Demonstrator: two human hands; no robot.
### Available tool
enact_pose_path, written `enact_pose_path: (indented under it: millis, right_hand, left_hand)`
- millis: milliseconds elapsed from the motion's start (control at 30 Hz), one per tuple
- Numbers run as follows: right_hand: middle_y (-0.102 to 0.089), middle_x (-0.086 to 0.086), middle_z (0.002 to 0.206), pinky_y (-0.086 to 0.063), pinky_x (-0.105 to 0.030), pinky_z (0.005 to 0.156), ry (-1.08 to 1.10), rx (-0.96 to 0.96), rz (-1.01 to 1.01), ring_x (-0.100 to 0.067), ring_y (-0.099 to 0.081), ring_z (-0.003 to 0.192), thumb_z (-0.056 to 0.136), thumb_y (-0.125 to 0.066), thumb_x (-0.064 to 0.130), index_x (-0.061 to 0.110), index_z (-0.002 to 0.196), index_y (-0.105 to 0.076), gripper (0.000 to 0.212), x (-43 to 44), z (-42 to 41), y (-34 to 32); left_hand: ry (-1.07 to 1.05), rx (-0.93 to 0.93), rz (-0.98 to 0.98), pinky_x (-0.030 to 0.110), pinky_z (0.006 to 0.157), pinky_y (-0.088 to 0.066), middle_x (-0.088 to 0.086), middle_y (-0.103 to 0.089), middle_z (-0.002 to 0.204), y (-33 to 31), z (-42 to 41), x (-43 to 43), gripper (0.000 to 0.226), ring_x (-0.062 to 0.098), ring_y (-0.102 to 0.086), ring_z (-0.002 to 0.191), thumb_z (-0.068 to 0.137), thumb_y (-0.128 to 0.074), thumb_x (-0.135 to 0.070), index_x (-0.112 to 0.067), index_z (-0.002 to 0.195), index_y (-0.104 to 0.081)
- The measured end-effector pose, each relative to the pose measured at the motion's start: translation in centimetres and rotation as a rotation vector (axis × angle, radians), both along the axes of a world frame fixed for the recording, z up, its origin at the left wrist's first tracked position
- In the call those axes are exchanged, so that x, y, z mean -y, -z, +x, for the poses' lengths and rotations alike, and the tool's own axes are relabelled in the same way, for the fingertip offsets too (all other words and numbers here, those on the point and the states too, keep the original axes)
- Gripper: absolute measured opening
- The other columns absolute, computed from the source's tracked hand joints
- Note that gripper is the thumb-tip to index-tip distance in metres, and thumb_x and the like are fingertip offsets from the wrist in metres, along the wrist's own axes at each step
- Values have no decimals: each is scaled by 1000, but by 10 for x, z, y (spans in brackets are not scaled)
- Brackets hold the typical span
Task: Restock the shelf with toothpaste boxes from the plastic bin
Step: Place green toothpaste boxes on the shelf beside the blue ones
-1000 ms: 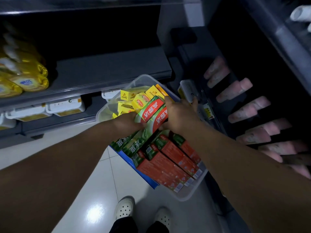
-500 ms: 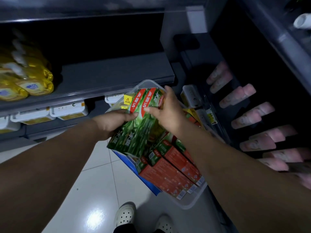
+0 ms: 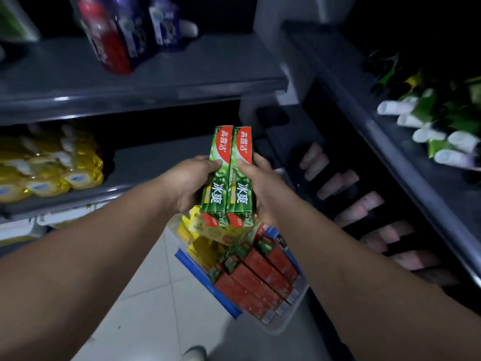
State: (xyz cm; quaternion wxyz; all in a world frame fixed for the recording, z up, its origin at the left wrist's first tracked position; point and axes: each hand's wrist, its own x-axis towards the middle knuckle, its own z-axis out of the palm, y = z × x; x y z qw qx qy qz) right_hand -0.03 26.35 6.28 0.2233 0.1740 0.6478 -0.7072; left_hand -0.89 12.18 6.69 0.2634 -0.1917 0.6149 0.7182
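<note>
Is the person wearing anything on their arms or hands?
No. The left arm and right arm are bare, with no sleeves in view. The left hand and right hand have no gloves, and I see no watch, bracelet or rings.

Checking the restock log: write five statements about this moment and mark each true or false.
1. Both the left hand and the right hand grip the green toothpaste boxes. True.
2. Exactly one green box is held. False: two, side by side.
3. The green boxes rest on a shelf. False: they are held in the air over the plastic bin.
4. In the bin lie red toothpaste boxes. True.
5. The yellow packets sit on the right-side shelf. False: they sit on the left shelf.
</note>
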Motion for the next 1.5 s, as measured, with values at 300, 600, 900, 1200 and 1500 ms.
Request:
enact_pose_path:
  millis: [300, 600, 900, 1200, 1500]
  right_hand:
    - [-68, -11, 111, -56, -52, 84, -66, -67, 10, -30, -72, 93, 74, -80, 12, 20, 138, -36, 78, -49, 40, -146]
    - [-71, -10, 114, -57, -45, 74, -65, -291, 80, -30, -70, 97, 78, -74, 6, 33, 130, -51, 63, -105, 91, -272]
    - [-71, -4, 109, -58, -34, 61, 72, -429, 219, -22, -72, 83, 82, -70, -2, 32, 135, -43, 69, -169, 151, -348]
    - [-68, -9, 122, -48, -60, 95, 144, -508, 318, -34, -66, 108, 49, -86, 14, 32, 142, -40, 105, -284, 187, -389]
    - [-66, -11, 124, -53, -52, 90, 71, -529, 321, -31, -68, 101, 57, -79, 3, 28, 139, -44, 93, -411, 180, -411]
  left_hand:
    - [159, -22, 132, 32, 53, -59, 12, -69, 104, -144, 17, -23, 23, 22, -64, 78, 94, -50, -19, -8, 109, -64]
    - [296, -176, 198, 40, 77, -55, 11, -68, 111, -268, 44, -79, 28, 25, -62, 92, 94, -50, -17, -5, 117, -59]
    - [533, -285, 154, 35, 82, -52, 3, -71, 96, -342, 69, -155, 25, 16, -64, 77, 93, -51, -25, -12, 110, -64]
    - [540, -541, 51, 31, 70, -46, 5, -66, 102, -390, 92, -250, 23, 21, -60, 89, 90, -58, -36, -17, 103, -64]
    - [338, -751, -16, 47, 88, -50, 10, -42, 143, -416, 50, -360, 90, 30, -52, 115, 80, -74, -34, -31, 150, -17]
